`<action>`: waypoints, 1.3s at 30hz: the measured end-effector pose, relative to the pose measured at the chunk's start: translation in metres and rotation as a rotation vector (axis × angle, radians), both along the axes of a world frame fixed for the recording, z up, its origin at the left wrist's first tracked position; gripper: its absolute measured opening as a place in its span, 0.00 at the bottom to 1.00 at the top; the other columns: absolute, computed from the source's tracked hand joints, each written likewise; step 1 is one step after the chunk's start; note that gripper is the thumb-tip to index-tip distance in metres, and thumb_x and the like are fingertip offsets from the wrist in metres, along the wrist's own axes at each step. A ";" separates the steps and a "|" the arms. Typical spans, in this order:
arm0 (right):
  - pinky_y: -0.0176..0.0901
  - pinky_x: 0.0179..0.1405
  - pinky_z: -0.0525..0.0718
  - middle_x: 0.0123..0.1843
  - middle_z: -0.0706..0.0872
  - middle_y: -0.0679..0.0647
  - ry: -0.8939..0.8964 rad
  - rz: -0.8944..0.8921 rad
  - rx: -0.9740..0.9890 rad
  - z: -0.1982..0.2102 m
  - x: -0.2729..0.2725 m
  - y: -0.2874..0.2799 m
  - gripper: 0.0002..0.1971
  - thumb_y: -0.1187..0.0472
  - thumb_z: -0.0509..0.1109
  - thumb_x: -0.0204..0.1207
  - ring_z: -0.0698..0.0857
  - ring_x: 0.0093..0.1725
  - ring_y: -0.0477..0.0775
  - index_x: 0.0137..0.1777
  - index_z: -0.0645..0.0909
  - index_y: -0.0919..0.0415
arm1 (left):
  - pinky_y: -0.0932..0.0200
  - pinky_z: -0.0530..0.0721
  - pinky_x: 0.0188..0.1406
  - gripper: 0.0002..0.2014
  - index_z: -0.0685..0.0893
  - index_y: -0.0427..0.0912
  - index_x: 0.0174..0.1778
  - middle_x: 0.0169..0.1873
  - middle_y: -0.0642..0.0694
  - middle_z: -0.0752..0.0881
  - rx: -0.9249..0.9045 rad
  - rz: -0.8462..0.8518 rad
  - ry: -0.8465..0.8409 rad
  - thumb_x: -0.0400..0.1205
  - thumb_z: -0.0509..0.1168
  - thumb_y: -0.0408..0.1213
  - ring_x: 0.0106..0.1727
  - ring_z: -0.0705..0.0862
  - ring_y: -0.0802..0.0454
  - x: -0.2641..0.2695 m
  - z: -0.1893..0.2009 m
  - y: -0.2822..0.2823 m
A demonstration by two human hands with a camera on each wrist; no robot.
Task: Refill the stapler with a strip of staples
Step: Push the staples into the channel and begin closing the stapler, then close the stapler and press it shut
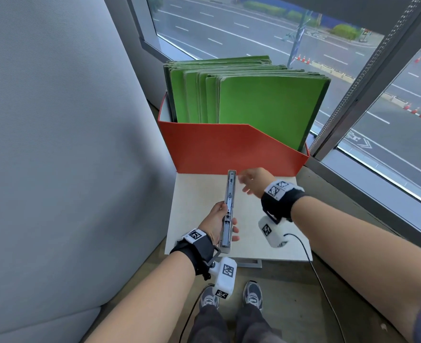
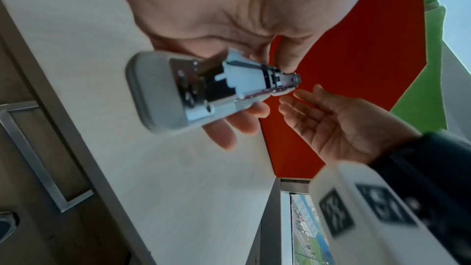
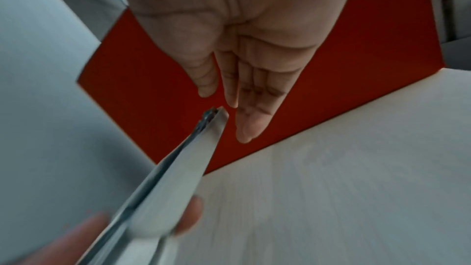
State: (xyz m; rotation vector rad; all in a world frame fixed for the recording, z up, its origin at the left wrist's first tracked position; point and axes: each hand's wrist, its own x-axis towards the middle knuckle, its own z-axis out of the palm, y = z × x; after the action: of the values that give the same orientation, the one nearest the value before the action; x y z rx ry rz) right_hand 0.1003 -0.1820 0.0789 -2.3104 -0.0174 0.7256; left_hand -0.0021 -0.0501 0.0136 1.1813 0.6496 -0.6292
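A grey stapler (image 1: 229, 206) is held above the small white table (image 1: 199, 189), pointing away from me, its metal staple channel facing up. My left hand (image 1: 214, 220) grips its near half, thumb on the left side and fingers on the right. In the left wrist view the stapler (image 2: 203, 88) shows its hinge end and inner metal parts under my left palm (image 2: 216, 7). My right hand (image 1: 250, 180) hovers just right of the stapler's far tip, fingers straight and holding nothing; the right wrist view shows the right hand (image 3: 244, 63) beside the stapler tip (image 3: 214, 114). No staple strip is visible.
A red file box (image 1: 229, 147) with several green folders (image 1: 266, 102) stands at the table's far edge, close behind the stapler tip. A grey padded wall (image 1: 56, 120) is on the left, a window (image 1: 390, 120) on the right. My feet stand below the table's near edge.
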 end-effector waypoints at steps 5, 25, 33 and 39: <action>0.47 0.48 0.89 0.56 0.90 0.63 0.062 -0.080 0.107 -0.009 0.021 0.013 0.14 0.59 0.60 0.84 0.90 0.47 0.60 0.61 0.84 0.62 | 0.53 0.85 0.28 0.11 0.71 0.51 0.60 0.34 0.43 0.79 -0.003 -0.045 0.012 0.87 0.50 0.48 0.28 0.78 0.47 -0.009 0.002 -0.001; 0.52 0.54 0.87 0.49 0.88 0.55 -0.341 0.365 0.224 0.022 -0.051 0.001 0.08 0.62 0.76 0.70 0.88 0.47 0.54 0.49 0.90 0.59 | 0.49 0.85 0.38 0.39 0.79 0.42 0.64 0.42 0.42 0.80 -0.075 0.143 0.140 0.74 0.52 0.73 0.41 0.80 0.46 0.025 -0.001 -0.001; 0.36 0.51 0.80 0.47 0.88 0.57 -0.408 0.394 0.252 -0.010 -0.086 -0.016 0.08 0.65 0.77 0.67 0.84 0.46 0.51 0.46 0.91 0.62 | 0.60 0.83 0.19 0.12 0.73 0.52 0.60 0.41 0.42 0.82 -0.118 0.180 -0.026 0.83 0.61 0.36 0.25 0.83 0.48 0.027 0.005 -0.008; 0.48 0.53 0.88 0.48 0.87 0.53 0.017 -0.147 0.360 -0.038 -0.096 -0.024 0.11 0.53 0.74 0.73 0.87 0.45 0.52 0.53 0.83 0.57 | 0.53 0.87 0.31 0.14 0.75 0.50 0.60 0.48 0.36 0.82 -0.049 0.124 -0.080 0.82 0.61 0.30 0.42 0.84 0.43 0.025 0.003 -0.008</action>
State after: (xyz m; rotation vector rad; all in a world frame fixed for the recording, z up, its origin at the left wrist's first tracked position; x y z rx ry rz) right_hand 0.0043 -0.2059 0.0408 -1.9397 0.0267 0.6114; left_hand 0.0231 -0.0583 0.0166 1.1058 0.6308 -0.4880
